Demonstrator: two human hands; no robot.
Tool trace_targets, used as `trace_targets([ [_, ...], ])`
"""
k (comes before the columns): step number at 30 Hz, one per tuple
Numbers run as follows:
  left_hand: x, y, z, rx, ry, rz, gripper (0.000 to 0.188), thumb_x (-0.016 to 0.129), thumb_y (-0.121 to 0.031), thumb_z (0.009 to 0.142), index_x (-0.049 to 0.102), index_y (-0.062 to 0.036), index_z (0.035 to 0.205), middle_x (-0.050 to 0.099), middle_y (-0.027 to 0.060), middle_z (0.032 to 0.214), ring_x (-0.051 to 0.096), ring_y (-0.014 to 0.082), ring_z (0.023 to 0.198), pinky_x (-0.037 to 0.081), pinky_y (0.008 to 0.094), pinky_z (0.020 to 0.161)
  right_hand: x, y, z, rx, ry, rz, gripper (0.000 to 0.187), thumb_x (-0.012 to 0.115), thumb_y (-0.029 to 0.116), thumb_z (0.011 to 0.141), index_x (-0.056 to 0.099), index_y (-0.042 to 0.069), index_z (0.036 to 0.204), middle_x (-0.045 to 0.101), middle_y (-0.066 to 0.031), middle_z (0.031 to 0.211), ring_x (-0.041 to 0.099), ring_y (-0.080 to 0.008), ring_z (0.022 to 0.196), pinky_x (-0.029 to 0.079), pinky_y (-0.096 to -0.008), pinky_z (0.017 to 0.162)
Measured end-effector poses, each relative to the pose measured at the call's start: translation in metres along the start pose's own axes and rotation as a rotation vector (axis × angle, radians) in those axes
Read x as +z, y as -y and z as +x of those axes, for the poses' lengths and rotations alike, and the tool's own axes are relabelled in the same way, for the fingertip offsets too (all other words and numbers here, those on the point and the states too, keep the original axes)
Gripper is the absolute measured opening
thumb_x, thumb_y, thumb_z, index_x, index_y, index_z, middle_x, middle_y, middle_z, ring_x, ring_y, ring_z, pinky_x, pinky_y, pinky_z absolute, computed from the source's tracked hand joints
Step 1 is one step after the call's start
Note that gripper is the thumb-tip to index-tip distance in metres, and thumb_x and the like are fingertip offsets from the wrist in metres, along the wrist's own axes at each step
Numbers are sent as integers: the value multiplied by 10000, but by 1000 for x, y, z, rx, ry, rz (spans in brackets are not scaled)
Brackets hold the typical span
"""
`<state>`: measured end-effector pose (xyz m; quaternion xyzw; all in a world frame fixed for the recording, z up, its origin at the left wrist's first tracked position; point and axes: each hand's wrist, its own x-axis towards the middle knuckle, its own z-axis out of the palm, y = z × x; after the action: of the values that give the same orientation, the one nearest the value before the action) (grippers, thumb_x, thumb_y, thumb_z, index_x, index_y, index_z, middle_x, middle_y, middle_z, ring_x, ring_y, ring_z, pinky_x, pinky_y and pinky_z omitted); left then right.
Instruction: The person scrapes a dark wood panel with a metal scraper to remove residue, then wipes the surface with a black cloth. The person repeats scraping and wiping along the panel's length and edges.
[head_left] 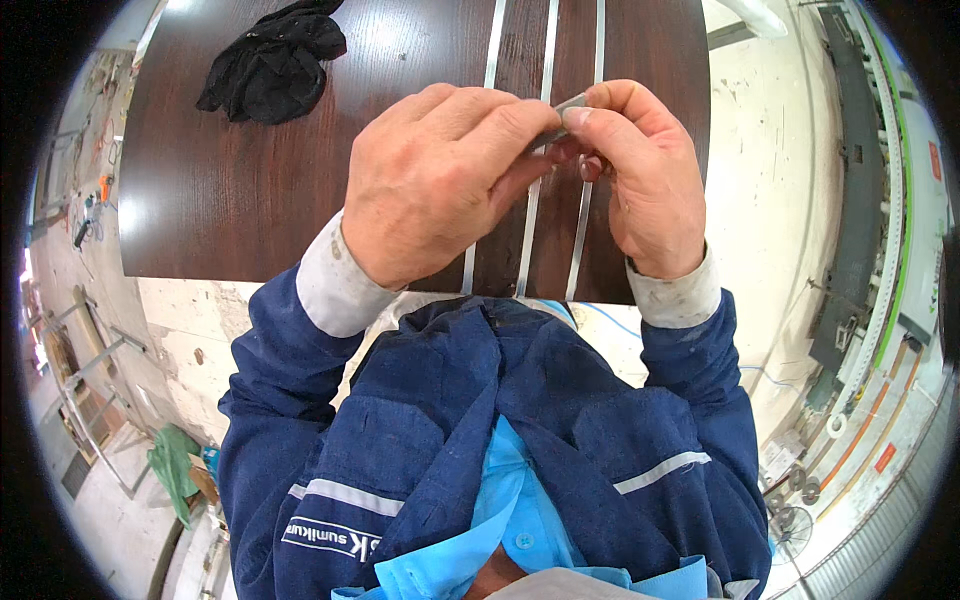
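Both my hands meet above a dark brown wood-grain panel [230, 200], near three pale straight strips that run across it. Between the fingertips is a small flat grey piece [573, 102], mostly covered by the fingers, so its kind is unclear. My right hand [655, 170] pinches its end between thumb and forefinger. Closed around the other end, my left hand [430, 170] shows its back, and its fingertips are partly hidden. A crumpled black cloth [275, 70] lies on the panel's far left.
A metal frame [90, 400] stands on the floor at the left, with a green cloth or bag [175, 465] near it. On the right runs a long machine [900, 220] with a green edge line. A fan [792, 530] sits at the lower right.
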<state>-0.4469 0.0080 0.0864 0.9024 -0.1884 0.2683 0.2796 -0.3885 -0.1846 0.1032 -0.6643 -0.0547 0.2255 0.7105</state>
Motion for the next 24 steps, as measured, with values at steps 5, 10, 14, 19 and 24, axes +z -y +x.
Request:
trace_targets([
  [5, -17, -4, -24, -88, 170, 29, 223, 786, -168, 922, 784, -155, 1144, 753, 60, 935, 734, 261, 844, 583, 374, 718, -35, -2, 17, -222, -61, -405, 360, 726, 380, 1039, 786, 38, 943, 753, -41, 833, 693, -124, 783, 557, -289, 761],
  [10, -14, -4, -46, -113, 308, 78, 177, 739, -166, 976, 796, -157, 1143, 726, 64, 942, 712, 273, 867, 574, 393, 733, -69, -20, 99, -312, -427, -325, 282, 714, 278, 1053, 720, 36, 908, 672, -17, 746, 604, -101, 669, 491, -287, 613],
  [14, 0, 4, -51, -141, 313, 62, 187, 721, -174, 985, 793, -153, 1156, 712, 78, 974, 697, 294, 899, 558, 413, 769, -74, -48, 132, -564, -643, -538, 290, 727, 268, 1027, 718, -5, 927, 719, -102, 788, 670, -214, 717, 525, -360, 671],
  [19, 12, 12, -48, -140, 319, 60, 172, 744, -186, 971, 799, -151, 1130, 712, 69, 969, 698, 285, 889, 554, 403, 767, -72, -55, 131, -646, -662, -725, 278, 729, 271, 1006, 726, -3, 960, 739, -193, 881, 708, -350, 822, 543, -429, 756],
  [24, 14, 17, -46, -116, 306, 33, 159, 772, -185, 954, 800, -138, 1103, 728, 65, 952, 701, 284, 865, 556, 402, 762, -67, -50, 130, -644, -654, -745, 281, 729, 273, 1005, 726, -2, 947, 738, -186, 872, 709, -341, 814, 541, -423, 748],
])
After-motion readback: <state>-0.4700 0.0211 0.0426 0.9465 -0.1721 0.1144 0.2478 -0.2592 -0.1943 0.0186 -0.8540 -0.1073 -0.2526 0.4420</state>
